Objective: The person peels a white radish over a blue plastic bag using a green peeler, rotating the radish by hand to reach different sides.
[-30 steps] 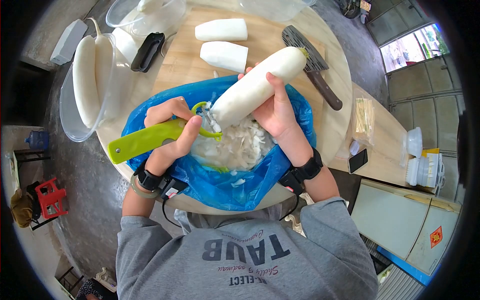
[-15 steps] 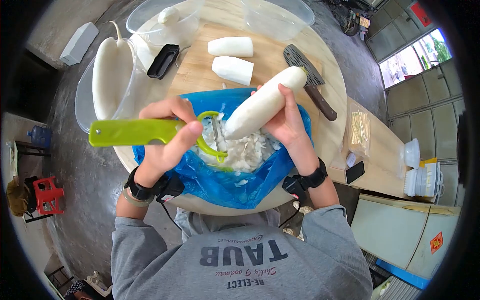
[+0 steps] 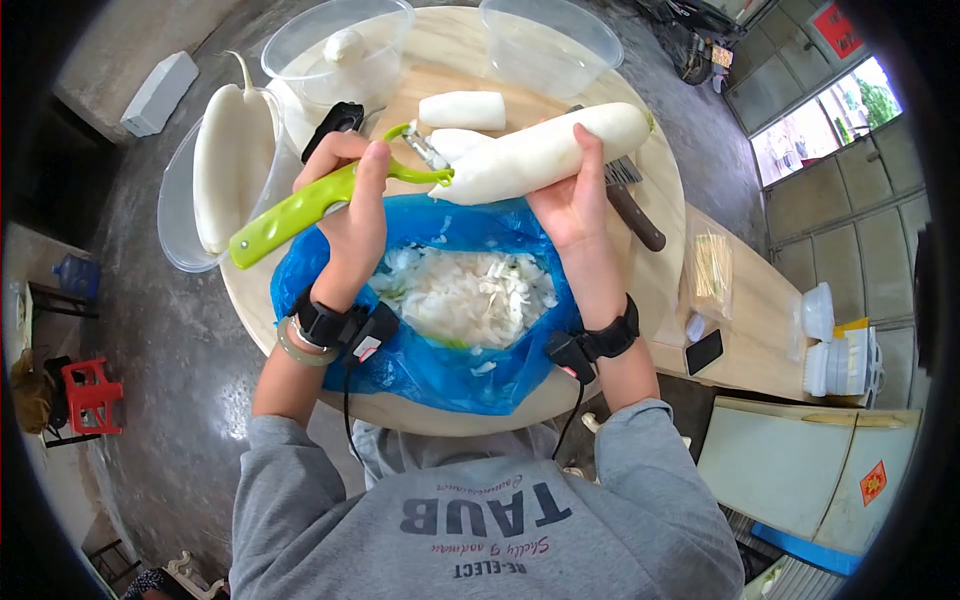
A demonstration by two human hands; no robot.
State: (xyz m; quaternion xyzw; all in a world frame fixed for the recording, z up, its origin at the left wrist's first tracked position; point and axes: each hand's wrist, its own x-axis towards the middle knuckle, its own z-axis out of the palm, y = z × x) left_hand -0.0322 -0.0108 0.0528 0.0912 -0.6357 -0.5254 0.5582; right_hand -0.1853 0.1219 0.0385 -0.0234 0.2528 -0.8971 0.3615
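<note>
My left hand (image 3: 352, 205) is closed round the handle of a green peeler (image 3: 290, 215); the peeler's blade end is at the near tip of a white radish (image 3: 545, 155). Under the radish, my right hand (image 3: 575, 200) grips it with the thumb up along its side. The radish is tilted, its greenish end up to the right. Below both hands a blue plastic bag (image 3: 450, 375) lies open with white peelings (image 3: 465, 295) in it. Two peeled radish pieces lie beyond, one radish piece (image 3: 462, 110) in full view and the other partly covered by the held radish.
A cutting board (image 3: 400, 100) lies on the round table, with a knife (image 3: 635, 215) at its right, partly hidden. A clear tub (image 3: 180, 235) at left holds whole radishes (image 3: 235, 160). Two more clear tubs stand at the back. A phone (image 3: 704, 350) lies on the right-hand table.
Both hands have moved forward, away from my body, with the peeler and radish. The radish has turned flatter and now partly covers one peeled piece. The peeler has tilted, its handle end lower.
</note>
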